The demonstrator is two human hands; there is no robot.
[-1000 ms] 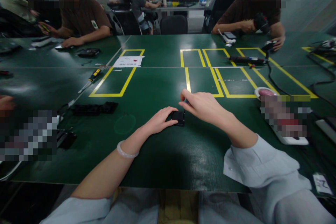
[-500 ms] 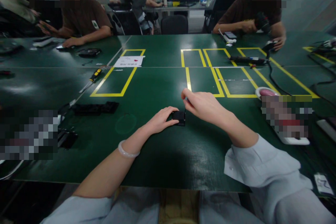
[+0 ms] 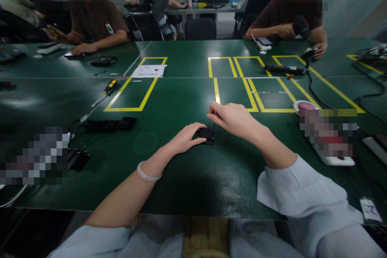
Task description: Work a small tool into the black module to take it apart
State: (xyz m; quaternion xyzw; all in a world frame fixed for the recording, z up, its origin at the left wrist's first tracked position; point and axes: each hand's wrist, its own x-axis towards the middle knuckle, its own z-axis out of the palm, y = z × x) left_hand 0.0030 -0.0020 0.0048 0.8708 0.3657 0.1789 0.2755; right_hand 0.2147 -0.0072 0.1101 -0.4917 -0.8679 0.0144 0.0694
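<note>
A small black rectangular block lies on the green table. My left hand grips it from the left, with thumb and fingers on either side. Just to the upper right of the block, my right hand is closed in a pinch. A thin dark rod runs down from these fingers to the block's right edge. Most of this rod is hidden in the hand, so its kind does not show.
Yellow tape outlines mark the table. A yellow-and-black screwdriver, a black strip and a white paper lie left. A phone in a white case lies right. Across the table, a co-worker's hand holds a power tool.
My right hand has shifted slightly left and rolled a little; the thin rod below its fingers now shows more clearly. My left hand keeps its hold on the block.
</note>
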